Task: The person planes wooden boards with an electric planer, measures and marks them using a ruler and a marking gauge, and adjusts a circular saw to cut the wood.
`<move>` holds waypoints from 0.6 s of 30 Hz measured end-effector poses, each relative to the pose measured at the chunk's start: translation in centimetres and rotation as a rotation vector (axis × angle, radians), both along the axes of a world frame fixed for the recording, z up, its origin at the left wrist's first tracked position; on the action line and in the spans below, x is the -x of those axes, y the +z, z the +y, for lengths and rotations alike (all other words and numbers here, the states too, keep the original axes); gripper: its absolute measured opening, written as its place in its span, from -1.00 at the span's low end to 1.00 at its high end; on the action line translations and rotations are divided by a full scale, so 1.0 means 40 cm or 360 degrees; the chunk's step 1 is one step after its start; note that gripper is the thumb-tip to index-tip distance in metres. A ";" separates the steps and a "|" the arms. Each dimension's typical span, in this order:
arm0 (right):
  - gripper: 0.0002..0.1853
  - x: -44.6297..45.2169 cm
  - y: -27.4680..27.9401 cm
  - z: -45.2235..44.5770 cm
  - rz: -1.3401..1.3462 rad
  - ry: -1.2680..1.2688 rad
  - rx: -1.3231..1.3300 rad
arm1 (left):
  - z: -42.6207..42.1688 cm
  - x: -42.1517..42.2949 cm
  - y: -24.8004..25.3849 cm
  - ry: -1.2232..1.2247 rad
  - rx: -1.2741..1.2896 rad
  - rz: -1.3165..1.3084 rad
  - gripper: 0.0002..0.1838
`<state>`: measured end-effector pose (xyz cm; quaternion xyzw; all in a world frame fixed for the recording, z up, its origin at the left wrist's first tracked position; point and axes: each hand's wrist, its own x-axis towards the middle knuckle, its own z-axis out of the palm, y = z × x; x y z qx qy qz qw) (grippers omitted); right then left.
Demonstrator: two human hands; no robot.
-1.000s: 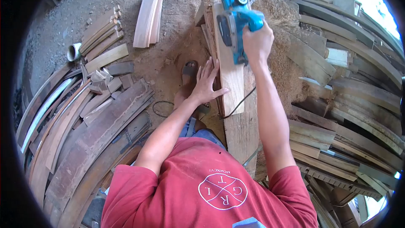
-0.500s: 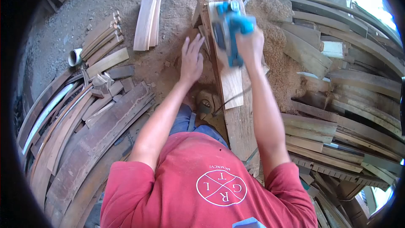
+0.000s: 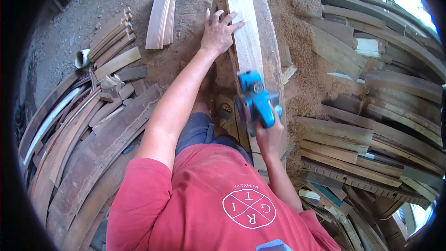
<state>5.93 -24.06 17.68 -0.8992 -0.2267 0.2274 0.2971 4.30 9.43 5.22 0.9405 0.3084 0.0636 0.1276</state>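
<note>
My right hand is wrapped round the rear handle of a blue electric hand planer. The planer sits over the near end of a pale wooden board; whether its sole touches the wood I cannot tell. That board lies lengthwise on a long, rough timber beam. With fingers spread, my left hand rests at the board's left edge, its fingertips on the upper face. It grips nothing that I can see.
Sawdust and shavings are heaped right of the beam. Stacked planks fill the right side. On the ground to the left lie thin pale boards, a bundle of strips, a short pipe and curved offcuts.
The planer has come back toward my body in my right hand, baring the far part of the board. My left hand has moved up and right, from beside the beam onto the board's edge.
</note>
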 end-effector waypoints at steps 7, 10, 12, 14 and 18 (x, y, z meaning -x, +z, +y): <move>-0.49 -0.119 -0.032 0.288 -0.0270 0.0057 -0.0065 | -0.019 0.201 -0.105 0.0409 0.0223 -0.0396 -0.24; -0.50 -0.162 -0.032 0.374 -0.0249 0.0091 -0.0142 | -0.100 0.380 -0.173 0.0579 0.0350 -0.0028 -0.22; -0.51 -0.182 -0.024 0.429 -0.0289 0.0107 -0.0115 | -0.167 0.516 -0.251 0.0685 0.0419 0.0274 -0.22; -0.59 -0.203 -0.018 0.479 -0.0252 0.0144 -0.0076 | -0.229 0.649 -0.289 0.0735 0.0617 0.0638 -0.26; -0.51 -0.243 -0.048 0.566 -0.0411 0.0213 -0.0162 | -0.337 0.919 -0.424 0.0906 0.0967 0.1031 -0.27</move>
